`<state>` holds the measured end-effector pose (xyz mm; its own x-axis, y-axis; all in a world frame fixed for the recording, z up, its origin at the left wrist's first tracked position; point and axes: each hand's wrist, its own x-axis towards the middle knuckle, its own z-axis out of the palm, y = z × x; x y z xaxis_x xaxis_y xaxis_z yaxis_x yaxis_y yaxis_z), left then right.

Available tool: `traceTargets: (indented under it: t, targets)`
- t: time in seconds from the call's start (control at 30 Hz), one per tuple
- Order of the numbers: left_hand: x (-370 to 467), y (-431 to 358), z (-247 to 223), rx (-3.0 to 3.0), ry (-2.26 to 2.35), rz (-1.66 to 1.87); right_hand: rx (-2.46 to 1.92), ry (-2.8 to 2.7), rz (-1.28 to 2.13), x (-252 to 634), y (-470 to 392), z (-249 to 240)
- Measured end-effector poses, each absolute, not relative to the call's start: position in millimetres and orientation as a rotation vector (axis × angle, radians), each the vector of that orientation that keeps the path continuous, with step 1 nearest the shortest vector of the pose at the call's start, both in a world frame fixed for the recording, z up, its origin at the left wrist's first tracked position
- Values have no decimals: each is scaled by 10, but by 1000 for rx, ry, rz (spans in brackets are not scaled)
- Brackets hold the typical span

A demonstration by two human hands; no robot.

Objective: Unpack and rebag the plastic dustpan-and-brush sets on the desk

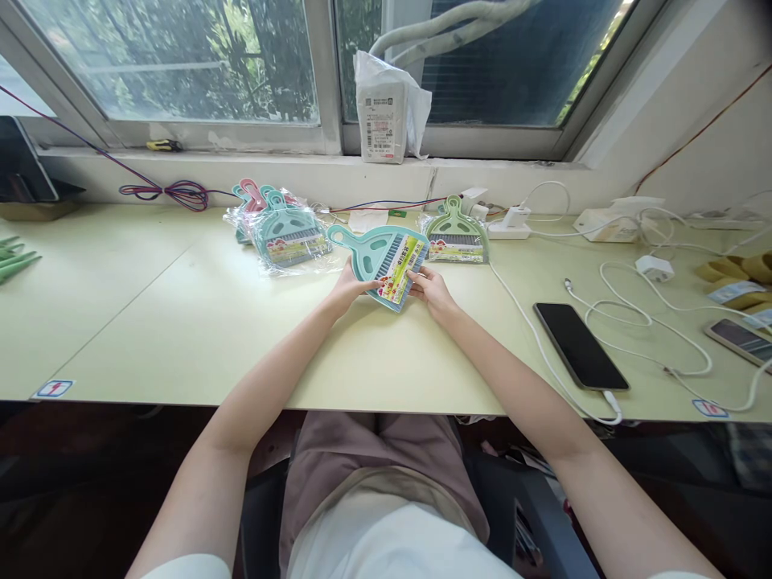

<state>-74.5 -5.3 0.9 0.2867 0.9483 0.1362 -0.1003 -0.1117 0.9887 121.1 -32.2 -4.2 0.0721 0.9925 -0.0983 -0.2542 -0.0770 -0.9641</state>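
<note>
A turquoise dustpan and brush set [369,256], with a printed label card across its bristles, is held tilted just over the table, its handle pointing to the upper left. My left hand [350,288] grips its lower left side, thumb on the front. On the right edge, my right hand [432,291] pinches the set near the label. Behind it to the left lie several bagged dustpan sets [288,233], turquoise and pink, in clear plastic. A green dustpan set [455,233] in a bag lies behind to the right.
On the right lie a black phone [580,346] on a charging cable, a white charger [654,268] and tangled white cables. A power strip [510,228] sits near the wall. At the left are a tablet [24,161] and green strips [15,259]. A wrapped box [383,121] stands on the sill.
</note>
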Motion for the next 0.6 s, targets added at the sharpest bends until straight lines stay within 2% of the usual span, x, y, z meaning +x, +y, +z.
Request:
traceTargets:
  t: [0.37,0.6]
  targets:
    - [-760,-37,-6,1391,879,1089,-1106,-919,1303,1213,-314,-79]
    - [-829,-40,109,1404,849,943,-1086,-843,1258,1247,-275,-134]
